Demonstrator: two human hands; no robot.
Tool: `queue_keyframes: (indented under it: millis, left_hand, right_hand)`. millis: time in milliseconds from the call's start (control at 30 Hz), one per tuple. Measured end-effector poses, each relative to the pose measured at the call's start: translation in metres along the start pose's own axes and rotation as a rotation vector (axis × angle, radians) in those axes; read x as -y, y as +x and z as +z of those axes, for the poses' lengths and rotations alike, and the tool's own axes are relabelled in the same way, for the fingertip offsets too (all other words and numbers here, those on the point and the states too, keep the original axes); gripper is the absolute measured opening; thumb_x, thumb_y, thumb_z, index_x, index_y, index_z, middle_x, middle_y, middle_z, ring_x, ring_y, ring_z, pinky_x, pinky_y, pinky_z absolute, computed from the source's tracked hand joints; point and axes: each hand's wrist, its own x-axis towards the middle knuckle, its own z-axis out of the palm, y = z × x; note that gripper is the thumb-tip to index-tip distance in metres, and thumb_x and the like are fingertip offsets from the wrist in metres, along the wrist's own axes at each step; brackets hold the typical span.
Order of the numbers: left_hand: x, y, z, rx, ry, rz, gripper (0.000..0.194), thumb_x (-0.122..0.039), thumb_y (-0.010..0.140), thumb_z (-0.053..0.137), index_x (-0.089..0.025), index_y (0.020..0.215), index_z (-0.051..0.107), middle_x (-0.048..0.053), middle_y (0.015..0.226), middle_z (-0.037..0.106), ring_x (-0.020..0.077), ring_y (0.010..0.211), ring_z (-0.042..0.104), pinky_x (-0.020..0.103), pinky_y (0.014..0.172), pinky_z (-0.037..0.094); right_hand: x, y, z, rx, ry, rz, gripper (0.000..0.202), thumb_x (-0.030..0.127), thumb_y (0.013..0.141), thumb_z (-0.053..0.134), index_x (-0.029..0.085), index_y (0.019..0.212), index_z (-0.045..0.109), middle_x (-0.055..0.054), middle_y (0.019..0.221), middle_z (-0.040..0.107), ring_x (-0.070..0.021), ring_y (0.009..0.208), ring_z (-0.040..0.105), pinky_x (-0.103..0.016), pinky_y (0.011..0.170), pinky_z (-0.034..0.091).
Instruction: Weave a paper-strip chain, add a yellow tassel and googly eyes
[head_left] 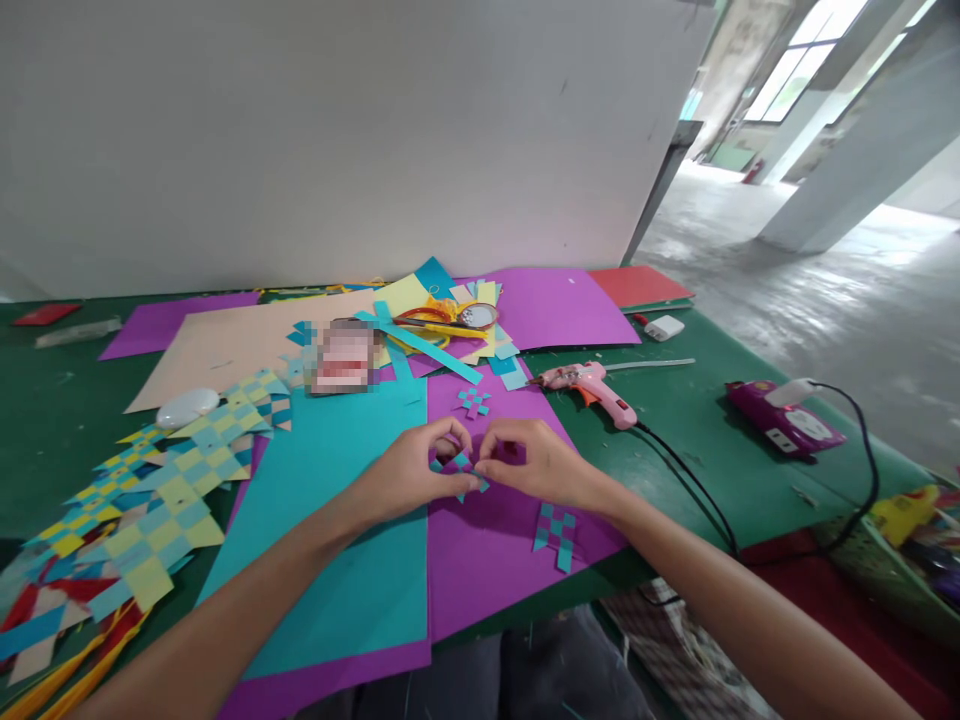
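Both my hands meet over the purple sheet, around a small woven paper piece (459,463) of purple and teal strips. My left hand (420,465) pinches the piece from the left. From the right, my right hand (529,460) closes thumb and forefinger on the piece's right edge. A second woven piece (473,403) lies just beyond my hands, and a third (556,535) lies nearer, below my right hand. Under my left forearm is a large teal sheet (337,590), overlapping the purple sheet (495,590).
A pink glue gun (592,388) with a black cord lies right of the purple sheet. Further right is a purple power strip (784,418). Woven yellow-and-blue pieces (169,480) pile up at left. Scissors (442,325) and paper strips (439,352) lie at the back, before a pale panel (337,140).
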Motion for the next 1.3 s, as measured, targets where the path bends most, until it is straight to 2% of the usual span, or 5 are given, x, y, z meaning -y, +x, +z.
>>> queue_keyframes:
  millis: [233, 667, 933, 1133, 1300]
  left_hand:
    - [-0.003, 0.003, -0.011, -0.208, -0.145, -0.076, 0.048, -0.062, 0.083, 0.048, -0.019, 0.088, 0.070, 0.007, 0.089, 0.071, 0.0223, 0.083, 0.064, 0.027, 0.066, 0.047]
    - [0.006, 0.003, -0.007, -0.089, -0.060, -0.008, 0.028, -0.045, 0.077, 0.068, -0.016, 0.076, 0.067, 0.003, 0.067, 0.072, 0.0192, 0.065, 0.067, 0.027, 0.062, 0.050]
    - [0.007, 0.004, -0.007, -0.171, -0.428, -0.035, 0.055, -0.066, 0.081, 0.050, -0.015, 0.097, 0.061, 0.012, 0.096, 0.070, 0.0190, 0.070, 0.064, 0.028, 0.054, 0.050]
    - [0.001, 0.003, -0.003, -0.149, -0.447, -0.154, 0.037, -0.048, 0.074, 0.071, -0.015, 0.087, 0.061, 0.001, 0.065, 0.063, 0.0136, 0.058, 0.059, 0.024, 0.055, 0.046]
    - [0.004, 0.004, -0.004, -0.264, -0.281, -0.065, 0.030, -0.042, 0.074, 0.072, -0.016, 0.087, 0.062, -0.003, 0.066, 0.061, 0.0104, 0.058, 0.056, 0.021, 0.057, 0.045]
  right_hand:
    - [0.000, 0.002, -0.010, -0.098, 0.059, 0.091, 0.018, 0.032, 0.084, 0.058, 0.017, 0.074, 0.059, 0.001, 0.069, 0.059, -0.0102, 0.061, 0.047, -0.025, 0.059, 0.038]
    - [-0.002, 0.002, -0.006, -0.033, 0.043, 0.086, 0.021, 0.034, 0.083, 0.061, 0.017, 0.070, 0.058, 0.004, 0.063, 0.056, -0.0087, 0.057, 0.045, -0.023, 0.054, 0.035]
    - [-0.008, 0.001, -0.005, -0.496, -0.344, -0.344, 0.011, 0.018, 0.082, 0.058, 0.021, 0.072, 0.055, -0.002, 0.073, 0.060, -0.0161, 0.072, 0.055, -0.032, 0.068, 0.045]
    - [-0.013, -0.006, -0.009, -0.362, -0.750, -0.634, 0.007, 0.020, 0.085, 0.059, 0.025, 0.087, 0.064, -0.005, 0.093, 0.067, -0.0209, 0.094, 0.058, -0.037, 0.080, 0.046]
    - [-0.004, -0.005, -0.013, -0.441, -0.517, -0.507, 0.043, 0.046, 0.077, 0.069, 0.020, 0.110, 0.060, -0.010, 0.103, 0.064, -0.0258, 0.102, 0.056, -0.043, 0.089, 0.044]
